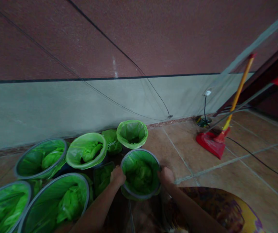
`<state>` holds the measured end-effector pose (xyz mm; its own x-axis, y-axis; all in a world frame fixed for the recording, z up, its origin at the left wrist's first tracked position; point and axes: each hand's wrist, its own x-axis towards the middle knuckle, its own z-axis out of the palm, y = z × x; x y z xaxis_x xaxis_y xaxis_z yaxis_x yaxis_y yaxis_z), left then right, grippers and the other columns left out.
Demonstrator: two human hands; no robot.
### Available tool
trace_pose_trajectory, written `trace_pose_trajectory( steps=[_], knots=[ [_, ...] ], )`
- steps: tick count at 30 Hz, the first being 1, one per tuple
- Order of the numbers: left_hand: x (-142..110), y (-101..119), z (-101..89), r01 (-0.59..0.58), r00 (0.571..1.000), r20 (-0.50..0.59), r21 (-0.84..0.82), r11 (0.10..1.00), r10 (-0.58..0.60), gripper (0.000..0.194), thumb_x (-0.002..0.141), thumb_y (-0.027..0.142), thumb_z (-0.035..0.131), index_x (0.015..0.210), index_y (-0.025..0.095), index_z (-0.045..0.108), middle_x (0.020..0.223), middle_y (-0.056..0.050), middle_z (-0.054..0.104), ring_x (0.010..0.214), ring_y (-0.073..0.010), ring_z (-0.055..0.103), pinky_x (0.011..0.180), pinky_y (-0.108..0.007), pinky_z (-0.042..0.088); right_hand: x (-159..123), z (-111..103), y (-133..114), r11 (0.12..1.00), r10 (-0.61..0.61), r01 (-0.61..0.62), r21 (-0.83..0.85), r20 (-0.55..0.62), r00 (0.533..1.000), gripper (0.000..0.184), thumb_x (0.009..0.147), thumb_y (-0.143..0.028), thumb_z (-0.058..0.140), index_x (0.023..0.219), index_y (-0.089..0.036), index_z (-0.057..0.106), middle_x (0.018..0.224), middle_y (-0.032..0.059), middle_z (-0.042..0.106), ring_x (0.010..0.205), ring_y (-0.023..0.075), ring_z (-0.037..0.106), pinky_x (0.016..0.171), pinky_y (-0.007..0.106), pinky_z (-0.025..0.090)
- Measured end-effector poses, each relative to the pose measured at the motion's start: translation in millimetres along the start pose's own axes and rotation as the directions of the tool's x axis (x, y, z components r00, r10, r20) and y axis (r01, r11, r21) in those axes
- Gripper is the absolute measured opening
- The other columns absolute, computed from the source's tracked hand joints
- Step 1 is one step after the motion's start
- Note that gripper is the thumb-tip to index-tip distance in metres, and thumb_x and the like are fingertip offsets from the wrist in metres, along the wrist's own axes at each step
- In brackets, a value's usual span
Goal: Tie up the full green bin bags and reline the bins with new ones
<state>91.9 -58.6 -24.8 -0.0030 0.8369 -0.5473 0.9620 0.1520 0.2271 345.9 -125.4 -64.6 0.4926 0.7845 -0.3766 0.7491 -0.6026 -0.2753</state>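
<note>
A small round bin (140,197) with a grey rim stands between my hands, lined with a green plastic bag (139,174) that lies bunched up inside. My left hand (118,175) is closed at the left side of its rim. On the opposite side, my right hand (166,176) is closed too, its fingers partly hidden by the bin and shadow. Just behind is a smaller green-lined bin (132,146). To the left of that sits a pale-green-lined bin (69,154) with crumpled green bag inside.
Several larger green-lined bins crowd the left, including one bin (88,191) near my left forearm. A tied green bag (112,141) rests by the wall. On the tiled floor (257,176) at right are a red broom (211,144) with a yellow handle and a black cable (257,160).
</note>
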Motion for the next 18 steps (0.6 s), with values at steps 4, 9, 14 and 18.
trace_pose_trajectory(
  steps=[4,9,14,18],
  knots=[
    [-2.1,-2.3,-11.8,0.008,0.999,-0.043,0.016,1.0,-0.007,0.039,0.081,0.009,0.051,0.119,0.002,0.052,0.111,-0.025,0.069,0.11,-0.031,0.066,0.086,-0.034,0.05,-8.3,8.6,-6.9,0.998,-0.05,0.049,-0.03,-0.031,0.998,0.028,0.09,-0.024,0.051,0.104,-0.009,0.069,0.102,0.0184,0.072,0.095,0.026,0.068,0.077,0.029,0.047],
    [-19.4,-1.8,-28.5,-0.019,1.0,0.01,0.067,0.998,0.019,0.036,0.08,0.012,0.053,0.115,0.006,0.055,0.113,-0.025,0.069,0.109,-0.033,0.067,0.081,-0.035,0.051,-27.1,4.1,2.3,0.996,-0.093,0.093,-0.003,-0.098,0.991,0.031,0.091,-0.026,0.05,0.11,-0.009,0.067,0.098,0.0168,0.073,0.091,0.0248,0.068,0.074,0.028,0.046],
    [-38.0,-4.6,-59.5,-0.131,0.988,-0.082,0.005,0.991,0.131,0.027,0.082,0.02,0.055,0.109,0.012,0.056,0.104,-0.018,0.072,0.103,-0.03,0.069,0.081,-0.034,0.05,-24.3,-28.2,6.4,0.97,-0.102,0.145,0.197,-0.213,0.972,0.028,0.089,-0.034,0.053,0.098,-0.014,0.07,0.082,0.0107,0.073,0.077,0.0199,0.068,0.062,0.023,0.042],
    [-29.7,-10.1,-83.8,-0.257,0.93,-0.333,-0.291,0.922,0.154,0.035,0.092,0.034,0.049,0.12,0.012,0.052,0.111,-0.014,0.071,0.093,-0.02,0.071,0.083,-0.028,0.051,20.4,-54.4,-35.2,0.89,-0.044,0.171,0.422,-0.293,0.955,0.028,0.087,-0.034,0.053,0.084,-0.013,0.071,0.07,0.0084,0.07,0.06,0.0166,0.063,0.051,0.022,0.038]
  ],
)
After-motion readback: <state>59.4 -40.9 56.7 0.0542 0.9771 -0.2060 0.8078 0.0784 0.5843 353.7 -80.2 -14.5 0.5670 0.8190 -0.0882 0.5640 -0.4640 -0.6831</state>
